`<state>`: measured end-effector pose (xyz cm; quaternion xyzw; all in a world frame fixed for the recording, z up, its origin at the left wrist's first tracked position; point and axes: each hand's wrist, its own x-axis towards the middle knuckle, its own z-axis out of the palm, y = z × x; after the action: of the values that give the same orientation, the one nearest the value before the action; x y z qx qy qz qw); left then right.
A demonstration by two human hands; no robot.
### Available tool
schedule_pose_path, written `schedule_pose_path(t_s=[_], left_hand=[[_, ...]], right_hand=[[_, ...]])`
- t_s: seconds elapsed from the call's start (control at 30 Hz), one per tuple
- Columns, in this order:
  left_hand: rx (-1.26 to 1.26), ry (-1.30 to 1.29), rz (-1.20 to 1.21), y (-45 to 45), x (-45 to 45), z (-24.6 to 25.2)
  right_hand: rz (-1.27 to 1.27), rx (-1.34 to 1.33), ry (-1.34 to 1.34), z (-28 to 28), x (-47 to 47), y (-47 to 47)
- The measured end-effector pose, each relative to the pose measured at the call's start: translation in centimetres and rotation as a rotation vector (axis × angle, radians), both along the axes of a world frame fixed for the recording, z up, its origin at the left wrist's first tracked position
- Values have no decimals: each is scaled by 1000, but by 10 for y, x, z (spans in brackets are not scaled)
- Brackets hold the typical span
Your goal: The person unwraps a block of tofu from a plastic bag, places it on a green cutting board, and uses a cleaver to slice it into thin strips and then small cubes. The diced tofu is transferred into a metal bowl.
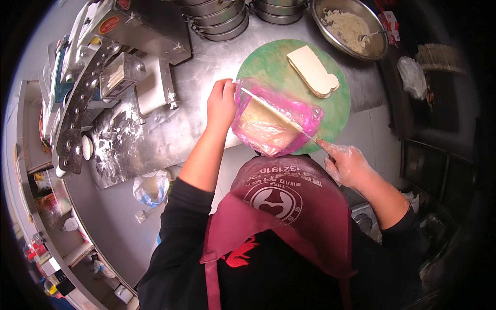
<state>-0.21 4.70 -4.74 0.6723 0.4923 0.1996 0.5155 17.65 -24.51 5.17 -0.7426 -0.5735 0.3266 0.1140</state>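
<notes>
My left hand (223,101) is curled at the left edge of a thin pink plastic bag (308,113) and grips it there. Through the clear film shows a pale, flat slab (260,123), apparently dough. My right hand (347,164) is dusted white and holds a long knife (309,137) by its handle, index finger stretched along it. The narrow blade runs diagonally over the slab towards my left hand. Under the bag lies a round green cutting board (267,58). On its far right part rests a second pale slab (312,69) with a rounded, lobed end.
Beyond the board stand a steel bowl (316,17) of pale crumbly food with a utensil in it, and stacked metal steamers (228,27). A steel machine (155,35) occupies the left. White flour (112,135) dusts the steel table (182,133). A plastic bag (151,188) hangs below its edge.
</notes>
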Motion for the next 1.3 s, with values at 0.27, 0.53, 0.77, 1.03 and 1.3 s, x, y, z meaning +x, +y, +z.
schedule_pose_path(t_s=[0.27, 0.53, 0.77, 1.03, 1.3], left_hand=[[775, 83, -715, -90, -24, 32], [522, 93, -1099, -101, -2, 33], [537, -31, -821, -89, -16, 37], [280, -220, 136, -18, 29, 20], [-144, -233, 4, -16, 50, 16]], right_hand=[[41, -31, -18, -2, 9, 8], [55, -68, -13, -7, 11, 12], [62, -89, 9, -10, 14, 13], [87, -140, 31, -20, 12, 15], [63, -200, 60, -40, 9, 13]])
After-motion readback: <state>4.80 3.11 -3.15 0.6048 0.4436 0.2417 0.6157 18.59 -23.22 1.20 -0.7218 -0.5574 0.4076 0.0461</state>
